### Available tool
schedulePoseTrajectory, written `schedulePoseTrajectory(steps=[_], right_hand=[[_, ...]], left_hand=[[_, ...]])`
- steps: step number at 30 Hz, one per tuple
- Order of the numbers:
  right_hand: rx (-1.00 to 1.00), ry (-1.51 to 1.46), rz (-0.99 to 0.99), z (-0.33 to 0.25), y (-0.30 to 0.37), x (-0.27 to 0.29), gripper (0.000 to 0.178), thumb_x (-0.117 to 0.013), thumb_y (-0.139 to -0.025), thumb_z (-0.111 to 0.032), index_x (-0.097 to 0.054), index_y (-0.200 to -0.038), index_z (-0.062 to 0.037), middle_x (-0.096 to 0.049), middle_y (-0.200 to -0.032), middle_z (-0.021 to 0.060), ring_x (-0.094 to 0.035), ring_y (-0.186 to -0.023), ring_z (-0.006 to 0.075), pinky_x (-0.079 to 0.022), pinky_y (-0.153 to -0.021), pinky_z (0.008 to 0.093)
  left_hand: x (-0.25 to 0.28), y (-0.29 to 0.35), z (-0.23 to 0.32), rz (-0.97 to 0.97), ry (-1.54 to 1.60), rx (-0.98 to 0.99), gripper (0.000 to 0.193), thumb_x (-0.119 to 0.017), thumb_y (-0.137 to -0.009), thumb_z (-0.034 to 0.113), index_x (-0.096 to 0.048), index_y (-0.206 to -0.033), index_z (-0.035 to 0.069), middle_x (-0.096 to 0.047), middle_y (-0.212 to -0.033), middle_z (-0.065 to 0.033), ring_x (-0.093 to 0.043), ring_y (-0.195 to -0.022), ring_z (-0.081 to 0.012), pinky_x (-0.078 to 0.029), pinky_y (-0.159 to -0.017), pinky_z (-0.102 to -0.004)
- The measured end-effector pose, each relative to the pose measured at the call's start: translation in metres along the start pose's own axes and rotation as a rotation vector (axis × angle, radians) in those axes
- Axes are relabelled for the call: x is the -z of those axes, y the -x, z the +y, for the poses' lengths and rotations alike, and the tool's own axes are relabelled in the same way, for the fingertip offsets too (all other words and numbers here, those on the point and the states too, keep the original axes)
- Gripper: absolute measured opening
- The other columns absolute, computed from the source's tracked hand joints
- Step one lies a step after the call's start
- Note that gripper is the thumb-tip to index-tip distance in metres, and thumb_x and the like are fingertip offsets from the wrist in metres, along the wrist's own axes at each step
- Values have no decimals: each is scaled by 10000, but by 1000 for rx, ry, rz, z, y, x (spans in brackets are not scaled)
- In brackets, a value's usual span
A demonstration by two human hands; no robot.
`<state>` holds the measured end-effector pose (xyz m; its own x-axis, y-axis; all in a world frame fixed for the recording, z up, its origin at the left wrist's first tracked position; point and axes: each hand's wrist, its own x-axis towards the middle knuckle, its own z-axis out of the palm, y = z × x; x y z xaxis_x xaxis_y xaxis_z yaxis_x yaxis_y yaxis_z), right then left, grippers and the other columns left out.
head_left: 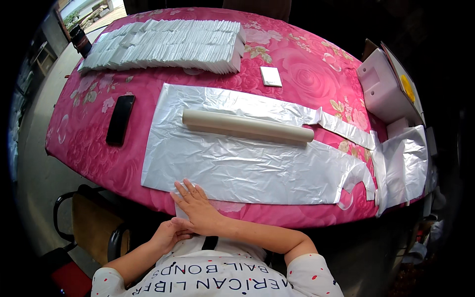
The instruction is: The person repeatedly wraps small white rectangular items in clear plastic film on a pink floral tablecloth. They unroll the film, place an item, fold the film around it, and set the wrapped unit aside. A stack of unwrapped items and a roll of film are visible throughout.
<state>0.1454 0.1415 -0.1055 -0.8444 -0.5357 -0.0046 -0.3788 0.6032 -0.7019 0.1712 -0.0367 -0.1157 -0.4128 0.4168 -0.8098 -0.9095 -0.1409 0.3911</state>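
A silvery-white plastic carrier bag (237, 173) lies flat and creased, its cut-out handle end toward the right. A beige tube (247, 126) rests lengthwise on it. My right hand (195, 205) reaches across my body, palm down, its fingers spread over the bag's near left edge; it holds nothing that I can see. Beneath its wrist, close to my belly, my left hand (168, 237) has its fingers curled in. A pale flat piece (181, 213) shows just above the left hand, partly hidden by the right; whether the left hand grips it is unclear.
Rows of folded silvery bags (163, 44) stand packed at the back left of the pink flowered tablecloth (307, 74). A black phone (120, 120) lies left, a small white packet (270, 76) behind the tube. More bags (403, 163) and a white foam box (383, 84) sit right; a chair (96, 222) stands lower left.
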Motion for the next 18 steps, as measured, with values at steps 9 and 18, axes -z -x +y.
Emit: schedulePoseTrajectory(steps=[9,18], right_hand=[[231,114,-81,5,17,61,158,-658,-758,-175,-612,-839,-47,-385,-1344,174,-202,-1339,355,-219,-1054,513],[-249,-366,669,126,-9,176,146,-678,-795,-180,-660,-865,-54,-604,-873,39,-527,-865,164,-412,-771,282]], left_hand=[[-45,23,41,28,-1484,-629,187,-679,-749,178,-671,-900,70,-636,-762,-113,-612,-613,-242,-469,-551,-326],[-56,17,47,67,-1344,-1109,393,-687,-723,117,-574,-1086,21,-555,-1165,-173,-599,-983,-285,-495,-830,-333]])
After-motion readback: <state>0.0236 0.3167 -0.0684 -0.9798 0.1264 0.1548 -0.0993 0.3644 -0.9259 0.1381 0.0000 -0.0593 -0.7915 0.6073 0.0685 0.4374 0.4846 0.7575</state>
